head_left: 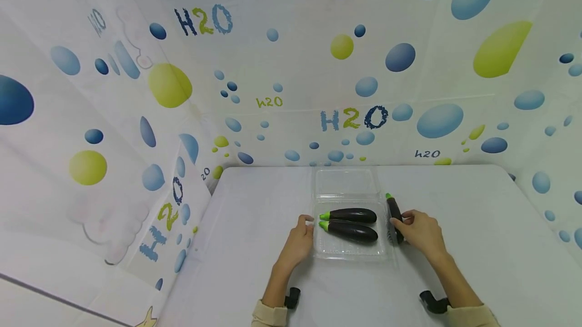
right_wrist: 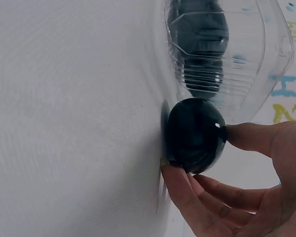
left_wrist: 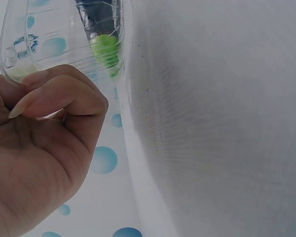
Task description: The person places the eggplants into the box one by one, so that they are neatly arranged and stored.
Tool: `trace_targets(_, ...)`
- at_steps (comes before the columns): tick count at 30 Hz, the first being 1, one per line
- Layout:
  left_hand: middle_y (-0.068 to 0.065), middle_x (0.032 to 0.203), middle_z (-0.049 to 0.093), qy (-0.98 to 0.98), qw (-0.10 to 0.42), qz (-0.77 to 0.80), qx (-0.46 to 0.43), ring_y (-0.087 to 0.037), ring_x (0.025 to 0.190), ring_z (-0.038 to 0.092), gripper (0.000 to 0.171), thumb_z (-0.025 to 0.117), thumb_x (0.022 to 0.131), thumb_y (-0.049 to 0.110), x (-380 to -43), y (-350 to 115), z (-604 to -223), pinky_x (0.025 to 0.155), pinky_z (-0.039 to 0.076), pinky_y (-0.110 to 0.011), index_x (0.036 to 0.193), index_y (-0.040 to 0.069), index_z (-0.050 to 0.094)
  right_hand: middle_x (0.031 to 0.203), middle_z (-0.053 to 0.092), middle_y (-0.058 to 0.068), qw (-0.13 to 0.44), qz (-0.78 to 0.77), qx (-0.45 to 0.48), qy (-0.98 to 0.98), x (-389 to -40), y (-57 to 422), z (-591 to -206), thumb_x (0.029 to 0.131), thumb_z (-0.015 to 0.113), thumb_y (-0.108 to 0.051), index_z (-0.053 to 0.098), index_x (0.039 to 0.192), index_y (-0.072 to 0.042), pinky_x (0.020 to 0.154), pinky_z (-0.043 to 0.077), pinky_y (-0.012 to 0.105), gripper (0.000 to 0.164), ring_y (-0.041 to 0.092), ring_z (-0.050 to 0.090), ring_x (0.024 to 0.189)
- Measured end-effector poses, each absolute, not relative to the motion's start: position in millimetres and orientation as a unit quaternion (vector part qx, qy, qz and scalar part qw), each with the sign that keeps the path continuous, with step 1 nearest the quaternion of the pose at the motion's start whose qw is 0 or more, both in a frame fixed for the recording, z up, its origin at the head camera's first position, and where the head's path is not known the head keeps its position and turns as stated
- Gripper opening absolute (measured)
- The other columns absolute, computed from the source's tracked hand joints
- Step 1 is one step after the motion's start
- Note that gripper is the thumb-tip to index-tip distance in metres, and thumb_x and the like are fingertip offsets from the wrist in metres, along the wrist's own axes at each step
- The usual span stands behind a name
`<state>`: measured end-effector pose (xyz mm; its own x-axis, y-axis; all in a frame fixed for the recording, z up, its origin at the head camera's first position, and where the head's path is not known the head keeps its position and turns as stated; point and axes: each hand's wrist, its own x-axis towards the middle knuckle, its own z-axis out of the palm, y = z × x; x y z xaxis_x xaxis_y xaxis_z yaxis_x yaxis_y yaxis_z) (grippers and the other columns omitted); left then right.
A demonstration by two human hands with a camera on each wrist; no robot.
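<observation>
The right hand [head_left: 418,228] pinches one dark eggplant [right_wrist: 195,134] from the sides, the thumb against one flank and the fingers against the other. This eggplant is just to the right of the clear container [head_left: 327,250]; whether it touches the container wall, I cannot tell. The left hand [head_left: 300,241] is at the left edge of the container, with bent fingers which seem to hold its rim.

In my judgement, the main danger is slipping: the skin looks smooth and round, and only the finger ends hold it, so the eggplant could turn or roll away to the right of the container. It could also knock against the container wall, because the gap is small. The container looks thin and light, so such a push could slide or bend it if the left hand does not hold firmly.

The held eggplant is nearly black and glossy, slim, with a bright green stem at the far end and a rounded near end. Inside the container, two similar eggplants [head_left: 352,232] lie side by side, green stems to the left. Behind them, the container's lid [head_left: 346,181] is folded back on the white surface [head_left: 254,216].
</observation>
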<state>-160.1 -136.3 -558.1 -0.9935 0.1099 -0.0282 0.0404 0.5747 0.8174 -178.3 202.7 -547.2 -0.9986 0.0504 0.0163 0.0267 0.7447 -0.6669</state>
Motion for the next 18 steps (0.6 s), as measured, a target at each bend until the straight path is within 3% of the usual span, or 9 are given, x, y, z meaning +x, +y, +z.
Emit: trace_targets(18, -0.003, 0.071, 0.053, 0.890, 0.043, 0.452, 0.040, -0.017, 0.059, 0.046, 0.038, 0.035, 0.113, 0.020, -160.0, -136.7, -559.9, 0.054, 0.040, -0.032, 0.142, -0.001, 0.048, 0.099, 0.073, 0.026, 0.022, 0.372, -0.023, -0.928, -173.7, 200.4, -551.6, 0.097, 0.072, -0.038, 0.067, 0.119, 0.014, 0.054, 0.054, 0.034, 0.057, 0.019, 0.070, 0.066)
